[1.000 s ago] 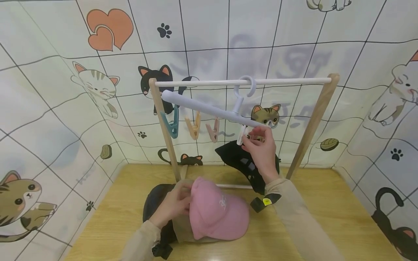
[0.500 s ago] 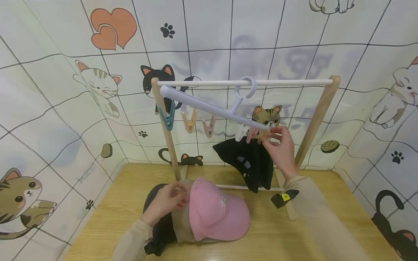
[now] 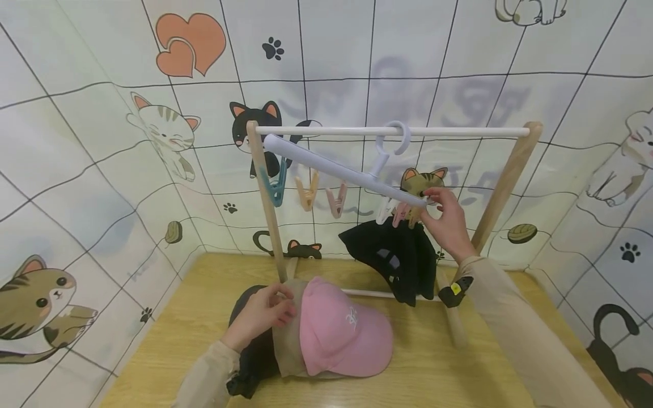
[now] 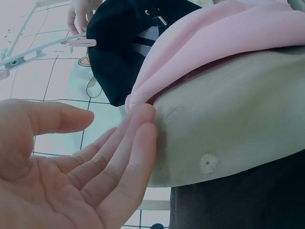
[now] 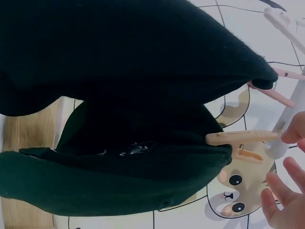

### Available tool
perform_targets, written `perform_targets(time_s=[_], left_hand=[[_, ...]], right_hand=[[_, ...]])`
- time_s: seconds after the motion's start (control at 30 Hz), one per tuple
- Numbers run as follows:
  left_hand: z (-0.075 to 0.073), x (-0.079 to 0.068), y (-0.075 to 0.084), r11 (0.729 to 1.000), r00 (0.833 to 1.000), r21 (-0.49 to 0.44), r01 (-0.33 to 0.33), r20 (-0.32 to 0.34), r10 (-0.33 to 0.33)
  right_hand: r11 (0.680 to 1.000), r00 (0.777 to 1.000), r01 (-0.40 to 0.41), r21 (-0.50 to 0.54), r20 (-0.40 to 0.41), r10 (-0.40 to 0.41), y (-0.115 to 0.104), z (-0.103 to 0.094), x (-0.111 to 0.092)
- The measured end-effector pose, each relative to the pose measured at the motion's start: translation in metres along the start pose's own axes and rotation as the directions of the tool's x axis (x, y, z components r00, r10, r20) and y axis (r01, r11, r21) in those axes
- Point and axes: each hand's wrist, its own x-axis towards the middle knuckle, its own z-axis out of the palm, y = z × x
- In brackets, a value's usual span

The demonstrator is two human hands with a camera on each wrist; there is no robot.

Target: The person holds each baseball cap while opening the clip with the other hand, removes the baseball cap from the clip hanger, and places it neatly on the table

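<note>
Two pegs, one pink and one orange, clip the black hat under the low right end of the tilted hanger. The hat hangs just below and left of your right grip, clearly the nearer hand; the orange peg's long axis runs from the hat's edge toward your thumb. Your right grip is loose, fingers apart; you can't tell whether it touches the peg. Your left grip lies relaxed by the beige cap. The hat looks soft, dark and drooping, hollow inside.
</note>
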Motion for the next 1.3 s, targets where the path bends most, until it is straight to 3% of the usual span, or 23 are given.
perform_targets(time_s=[0.27, 0.6, 0.97, 1.17, 1.3], left_hand=[[0.002, 0.000, -0.001, 1.000, 1.000, -0.013, 0.003, 0.002, -0.003], [0.006, 0.002, -0.004, 1.000, 1.000, -0.028, -0.010, 0.020, 0.010], [0.009, 0.002, -0.006, 0.999, 1.000, -0.037, -0.003, 0.019, 0.004], [0.009, 0.001, -0.007, 0.999, 1.000, -0.044, -0.010, 0.020, 0.011], [0.009, 0.002, -0.007, 0.999, 1.000, -0.035, -0.004, 0.024, 0.005]], right_hand=[[0.998, 0.998, -0.047, 0.034, 0.044, 0.046, 0.000, 0.003, -0.004], [0.999, 0.999, 0.015, 0.041, 0.040, -0.017, -0.003, -0.004, -0.011], [0.995, 0.995, 0.066, -0.072, -0.068, -0.071, -0.005, -0.024, -0.016], [0.990, 0.985, 0.111, -0.092, -0.123, -0.122, -0.003, -0.033, -0.020], [0.984, 0.966, 0.151, -0.100, -0.197, -0.168, -0.004, -0.040, -0.023]])
